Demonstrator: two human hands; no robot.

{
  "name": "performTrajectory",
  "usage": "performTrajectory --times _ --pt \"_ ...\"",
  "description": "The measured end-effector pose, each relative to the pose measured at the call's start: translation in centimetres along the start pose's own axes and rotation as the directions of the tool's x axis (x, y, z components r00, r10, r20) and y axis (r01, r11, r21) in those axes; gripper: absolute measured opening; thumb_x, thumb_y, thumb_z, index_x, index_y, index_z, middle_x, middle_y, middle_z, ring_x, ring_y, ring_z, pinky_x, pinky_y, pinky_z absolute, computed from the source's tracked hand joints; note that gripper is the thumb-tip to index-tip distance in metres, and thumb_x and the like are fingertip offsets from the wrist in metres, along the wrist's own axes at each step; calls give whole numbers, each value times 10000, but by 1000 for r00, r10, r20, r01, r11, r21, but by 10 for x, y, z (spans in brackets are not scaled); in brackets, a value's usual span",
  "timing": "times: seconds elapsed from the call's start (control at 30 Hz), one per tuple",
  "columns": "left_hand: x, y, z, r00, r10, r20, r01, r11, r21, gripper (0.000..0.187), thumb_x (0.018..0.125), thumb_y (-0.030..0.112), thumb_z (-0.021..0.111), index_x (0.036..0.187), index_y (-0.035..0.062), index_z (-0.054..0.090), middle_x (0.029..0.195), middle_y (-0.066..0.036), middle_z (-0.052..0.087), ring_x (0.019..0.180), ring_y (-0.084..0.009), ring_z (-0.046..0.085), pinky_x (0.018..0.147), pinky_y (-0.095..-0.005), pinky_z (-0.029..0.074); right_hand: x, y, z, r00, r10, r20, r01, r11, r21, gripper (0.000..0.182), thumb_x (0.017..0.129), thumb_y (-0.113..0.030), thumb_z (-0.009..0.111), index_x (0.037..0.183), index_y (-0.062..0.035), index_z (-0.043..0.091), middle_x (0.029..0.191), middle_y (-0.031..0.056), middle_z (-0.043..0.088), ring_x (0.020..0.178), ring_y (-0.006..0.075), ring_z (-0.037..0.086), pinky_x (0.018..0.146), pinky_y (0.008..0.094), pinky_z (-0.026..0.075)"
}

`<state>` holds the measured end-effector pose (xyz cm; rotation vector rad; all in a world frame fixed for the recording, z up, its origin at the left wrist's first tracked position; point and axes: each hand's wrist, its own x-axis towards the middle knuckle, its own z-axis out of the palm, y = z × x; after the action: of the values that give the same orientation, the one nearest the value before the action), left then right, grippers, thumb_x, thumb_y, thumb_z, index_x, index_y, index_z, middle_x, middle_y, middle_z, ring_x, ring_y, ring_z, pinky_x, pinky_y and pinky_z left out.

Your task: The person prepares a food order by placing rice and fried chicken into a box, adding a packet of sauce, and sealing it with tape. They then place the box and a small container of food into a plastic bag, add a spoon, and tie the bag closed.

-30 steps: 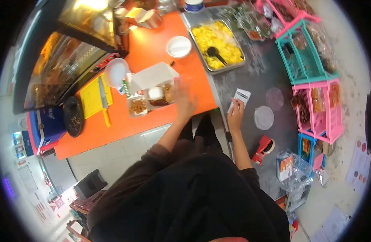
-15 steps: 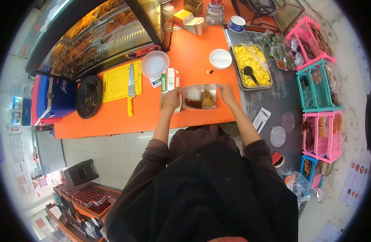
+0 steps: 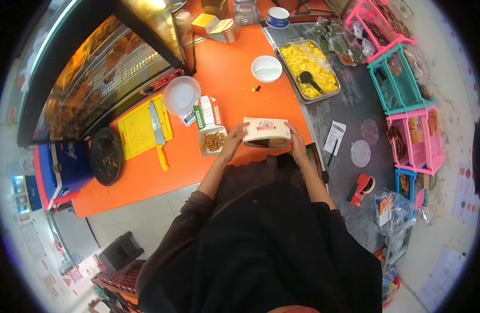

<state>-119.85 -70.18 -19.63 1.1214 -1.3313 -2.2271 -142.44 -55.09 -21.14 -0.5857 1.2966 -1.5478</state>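
Observation:
A cardboard takeaway box (image 3: 266,130) with red print on its lid is held between my two hands near the table's front edge. My left hand (image 3: 233,142) grips its left side, and my right hand (image 3: 298,145) grips the right side. The lid is folded over the top, with a dark gap along the front where a little brown food shows. Just left of my left hand stands a second box (image 3: 203,136), its printed lid up and brown crumbly food (image 3: 214,141) inside.
A knife (image 3: 157,128) lies on a yellow cutting board (image 3: 129,136), beside a black pan (image 3: 106,167). A plastic bowl (image 3: 182,96) rests by a scale. Rightward are a white divided bowl (image 3: 266,69), a tray of yellow food (image 3: 308,61) with a black spoon, and stacked baskets (image 3: 391,94).
The box between my hands was open with its food showing; now its lid is down over the top. The view has turned and shifted.

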Motion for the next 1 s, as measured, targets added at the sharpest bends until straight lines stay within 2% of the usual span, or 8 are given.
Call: performTrajectory --times 0.1,0.2,0.27,0.33,0.47,0.6,0.67,1.0 --pt "3 -18 1 981 192 41 -192 981 -1 395 911 92 587 1296 55 505 1271 -66 536 1190 -128 485 974 -268 401 -4 16 -12 989 95 -114 -71 978 196 406 943 -90 377 1309 30 504 1376 131 470 1295 198 409 1078 311 309" --pt "19 -34 -8 968 241 71 -251 938 238 497 856 97 649 1325 146 493 1409 -158 416 1309 -256 402 1045 -350 359 -7 20 -22 988 106 -113 -120 985 -121 406 880 -104 515 1281 -57 558 1344 112 504 1297 237 419 1064 319 338" --pt "22 -32 -7 938 324 119 -342 822 456 570 820 159 708 1343 184 483 1480 -197 327 1378 -316 320 1076 -405 337 -6 15 -23 973 -230 14 161 636 -755 579 783 -225 695 1335 -168 531 1386 136 429 1334 307 348 1086 473 292" --pt "13 8 10 887 313 341 -423 250 871 880 638 350 829 1406 253 411 1550 -215 105 1439 -383 82 1129 -544 196 -2 -21 -5 974 -188 126 194 404 -894 721 712 -301 752 1374 -230 477 1397 145 387 1343 335 310 1070 576 232" --pt "29 39 17 854 -21 519 -517 -128 846 1165 474 520 845 1471 320 276 1550 -210 81 1441 -379 58 1140 -595 37 15 -39 22 944 74 321 328 -114 -938 1051 575 -465 830 1467 -351 285 1399 157 325 1333 373 274 980 789 68" --pt "47 24 5 815 -15 580 -578 -103 809 1112 536 548 812 1477 315 265 1539 -229 106 1433 -394 91 1141 -592 53 31 -36 20 930 218 297 332 -142 -933 1098 590 -492 810 1492 -337 202 1423 156 294 1346 373 257 992 789 56" --pt "48 8 1 692 219 688 -652 -219 726 1030 620 579 753 1481 292 265 1520 -250 146 1415 -417 134 1142 -584 70 29 -27 9 921 165 352 360 -22 -933 1114 586 -517 801 1497 -332 187 1463 168 249 1380 378 207 992 786 55" --pt "61 -28 14 658 252 709 -656 -270 705 928 688 588 691 1406 100 365 1460 -309 221 1367 -467 211 1127 -588 113 -2 14 23 958 -85 275 259 -165 -952 1027 668 -411 772 1500 -211 203 1559 133 112 1432 388 101 1058 674 191"
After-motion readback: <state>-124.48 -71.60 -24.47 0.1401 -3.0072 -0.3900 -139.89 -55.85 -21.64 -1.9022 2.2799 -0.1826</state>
